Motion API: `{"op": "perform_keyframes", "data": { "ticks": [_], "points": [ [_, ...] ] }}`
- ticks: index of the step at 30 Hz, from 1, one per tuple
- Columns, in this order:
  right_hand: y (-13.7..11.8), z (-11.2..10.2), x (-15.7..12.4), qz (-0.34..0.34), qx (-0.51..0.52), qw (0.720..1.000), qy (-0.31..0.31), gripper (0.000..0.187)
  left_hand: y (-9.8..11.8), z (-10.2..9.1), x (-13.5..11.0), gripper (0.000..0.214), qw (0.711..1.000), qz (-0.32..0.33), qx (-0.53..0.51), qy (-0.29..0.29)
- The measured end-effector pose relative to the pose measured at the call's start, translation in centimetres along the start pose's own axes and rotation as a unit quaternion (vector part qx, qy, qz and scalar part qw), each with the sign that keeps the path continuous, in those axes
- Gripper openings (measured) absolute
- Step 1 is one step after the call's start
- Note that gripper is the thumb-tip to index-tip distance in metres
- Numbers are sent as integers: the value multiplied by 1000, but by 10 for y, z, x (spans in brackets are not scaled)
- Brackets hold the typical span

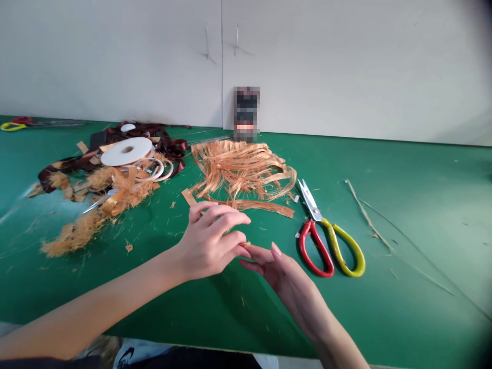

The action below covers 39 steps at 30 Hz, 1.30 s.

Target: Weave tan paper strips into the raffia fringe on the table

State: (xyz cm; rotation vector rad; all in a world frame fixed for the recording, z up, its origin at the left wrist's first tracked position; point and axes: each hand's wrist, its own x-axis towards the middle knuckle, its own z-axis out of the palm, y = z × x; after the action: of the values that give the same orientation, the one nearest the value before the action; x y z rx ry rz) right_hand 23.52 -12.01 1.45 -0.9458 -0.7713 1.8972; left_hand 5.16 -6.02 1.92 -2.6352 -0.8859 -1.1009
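Note:
My left hand [209, 241] and my right hand [282, 274] meet just above the green table [403, 246], fingertips touching near the middle. Both pinch together at one spot; a tiny tan scrap may sit between them, too small to name. Behind the hands lies a fan of thin orange-tan strips [242, 171]. Scissors [326, 238] with one red and one yellow handle lie to the right of my right hand, blades pointing away.
At the left sits a heap of frayed tan fibre [96, 205], dark brown ribbon [169, 146] and a white tape spool [126, 151]. More scissors [17, 123] lie at the far left. A long dry stalk [367, 215] lies on the right. A blurred dark object [246, 114] stands against the wall.

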Motion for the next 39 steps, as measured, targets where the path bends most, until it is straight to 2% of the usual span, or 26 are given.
{"op": "perform_keyframes", "data": {
  "ticks": [1, 3, 5, 9, 14, 18, 20, 23, 25, 28, 31, 33, 37, 39],
  "points": [
    [-1, 0, -1, 12, -21, 1000, 16, 44, 1, 2, 1, 6, 1000, 16, -2, 10],
    [-4, 2, -2, 31, -72, 995, 57, 45, 0, 5, 4, 17, 998, 51, -12, 25],
    [-8, 3, -2, 28, -120, 990, 73, 45, -5, 6, 6, 18, 996, 81, -18, 23],
    [-16, 2, 4, -4, -144, 989, 14, 39, -17, 6, 5, 15, 994, 111, -2, 14],
    [-18, -8, 10, 5, -66, 998, 6, 29, -26, 2, -2, 16, 988, 156, 9, 3],
    [-18, -15, 12, 11, -4, 1000, -21, 26, -28, -1, -5, 16, 989, 146, 7, 4],
    [-18, -16, 14, 37, 32, 999, -21, 26, -29, -3, -6, 15, 987, 157, 11, -3],
    [-17, -16, 17, 85, 65, 994, 10, 29, -29, -3, -5, 13, 982, 186, 14, -11],
    [-17, -15, 19, 76, 87, 993, 21, 31, -29, -1, -5, 11, 985, 169, 31, 7],
    [-18, -11, 18, 33, 130, 991, -8, 39, -26, 2, -4, 3, 991, 103, 73, 45],
    [-17, -7, 15, 3, 143, 988, -51, 45, -20, 3, -4, 17, 992, 62, 98, 49],
    [-15, -3, 13, -20, 134, 988, -70, 46, -14, 5, -3, 23, 992, 38, 108, 48],
    [-6, 4, 11, -59, 96, 990, -84, 42, -5, 10, -5, 7, 991, -24, 111, 65],
    [-3, 5, 9, -71, 67, 992, -85, 39, -5, 11, -8, 5, 991, -17, 102, 80]
  ]
}}
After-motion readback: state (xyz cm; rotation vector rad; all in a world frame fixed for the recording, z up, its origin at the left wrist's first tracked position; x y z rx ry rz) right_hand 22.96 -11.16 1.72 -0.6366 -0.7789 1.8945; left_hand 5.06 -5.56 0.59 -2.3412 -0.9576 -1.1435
